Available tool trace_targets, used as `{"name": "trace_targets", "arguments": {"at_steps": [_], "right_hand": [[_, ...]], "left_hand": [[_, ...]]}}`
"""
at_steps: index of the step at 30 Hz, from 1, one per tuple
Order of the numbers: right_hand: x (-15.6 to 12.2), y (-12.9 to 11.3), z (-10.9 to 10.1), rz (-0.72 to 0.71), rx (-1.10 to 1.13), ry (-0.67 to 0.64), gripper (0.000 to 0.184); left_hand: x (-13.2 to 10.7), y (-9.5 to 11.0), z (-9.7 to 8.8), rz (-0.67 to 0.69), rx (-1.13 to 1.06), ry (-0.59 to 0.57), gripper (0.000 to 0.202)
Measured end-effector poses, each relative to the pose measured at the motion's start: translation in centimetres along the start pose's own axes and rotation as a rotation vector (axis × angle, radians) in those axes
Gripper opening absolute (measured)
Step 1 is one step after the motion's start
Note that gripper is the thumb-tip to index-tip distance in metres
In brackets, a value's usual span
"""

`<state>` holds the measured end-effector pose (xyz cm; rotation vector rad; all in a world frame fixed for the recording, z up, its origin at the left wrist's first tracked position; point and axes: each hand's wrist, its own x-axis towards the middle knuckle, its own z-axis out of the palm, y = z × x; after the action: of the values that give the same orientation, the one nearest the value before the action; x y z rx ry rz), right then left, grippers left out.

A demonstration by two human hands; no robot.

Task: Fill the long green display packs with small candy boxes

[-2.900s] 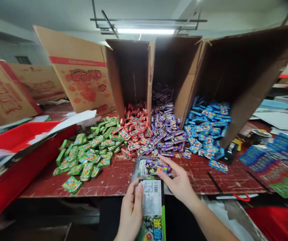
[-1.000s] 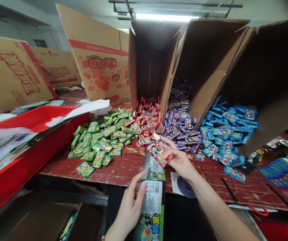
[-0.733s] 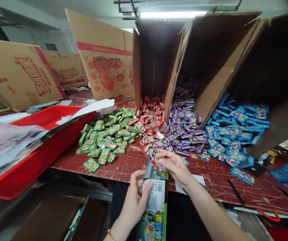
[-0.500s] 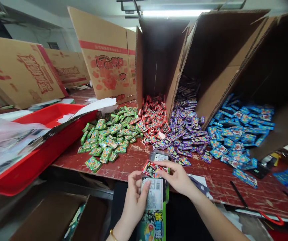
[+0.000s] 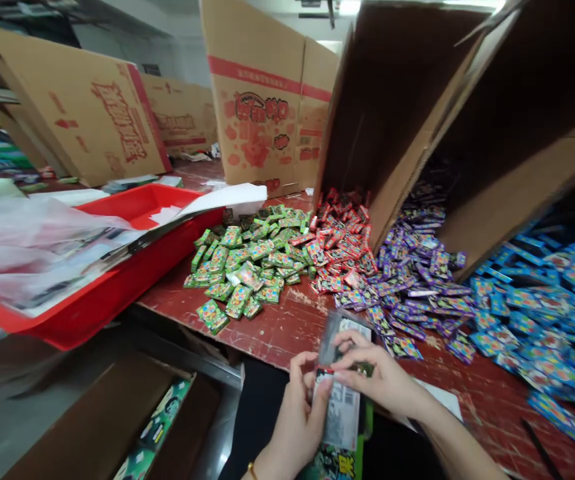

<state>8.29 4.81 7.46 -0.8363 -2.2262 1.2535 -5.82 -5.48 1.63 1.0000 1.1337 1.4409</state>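
Note:
My left hand (image 5: 300, 410) is closed around a green printed candy bag (image 5: 345, 417), its thumb lying over the pale label panel. The bag has a clear plastic top (image 5: 331, 337) that rests toward the table edge. At the bag's mouth my right hand (image 5: 380, 377) is closed, thumb and fingers pinching a small red candy packet (image 5: 324, 369). Only a red edge of the packet shows; the rest is hidden by the fingers and the bag. Both hands are close together over my lap, at the front edge of the red table (image 5: 262, 333).
Beyond my hands lie piles of green packets (image 5: 237, 257), red packets (image 5: 342, 233), purple packets (image 5: 417, 280) and blue packets (image 5: 532, 307), several spilling from tipped cardboard boxes (image 5: 407, 173). A red tray (image 5: 167, 267) stands left. Below is an open carton (image 5: 92, 407) holding green packages.
The view has turned, so the scene sits differently. The red packet, mostly visible before, has gone down into the bag's mouth, with only an edge showing.

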Motion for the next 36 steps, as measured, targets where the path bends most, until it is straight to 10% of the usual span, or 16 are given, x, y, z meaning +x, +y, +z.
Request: {"name": "trace_targets", "arguments": {"at_steps": [4,9,15,18,22,28,33,36], "right_hand": [[3.0,0.0,0.8,0.019,-0.031,-0.171,0.021],[7.4,0.8,1.2,-0.018,0.126,-0.773,0.025],[15.2,0.7,6.0,-0.244,-0.251,-0.117,0.023],[19.1,-0.6,10.8,-0.459,-0.593,-0.171,0.049],[21.7,-1.4,14.7,-0.576,-0.751,-0.291,0.027],[18.6,-0.9,9.5,-0.461,-0.603,-0.099,0.029],[10.2,-0.3,3.2,-0.037,0.286,0.063,0.034],[5.0,0.2,1.5,0.066,0.395,0.078,0.037]], "left_hand": [[0.2,-0.9,-1.2,0.001,-0.053,0.113,0.036],[0.4,-2.8,-3.0,0.013,-0.122,0.223,0.041],[0.3,-3.4,-4.5,-0.019,-0.306,0.322,0.046],[0.2,-3.6,-4.4,-0.014,-0.360,0.324,0.052],[0.1,-3.8,-4.4,0.003,-0.388,0.335,0.054],[0.4,-2.9,-4.1,0.011,-0.373,0.317,0.052],[0.6,-1.1,-2.5,-0.030,-0.339,0.238,0.050],[0.4,-0.2,-1.2,-0.047,-0.279,0.156,0.049]]}}
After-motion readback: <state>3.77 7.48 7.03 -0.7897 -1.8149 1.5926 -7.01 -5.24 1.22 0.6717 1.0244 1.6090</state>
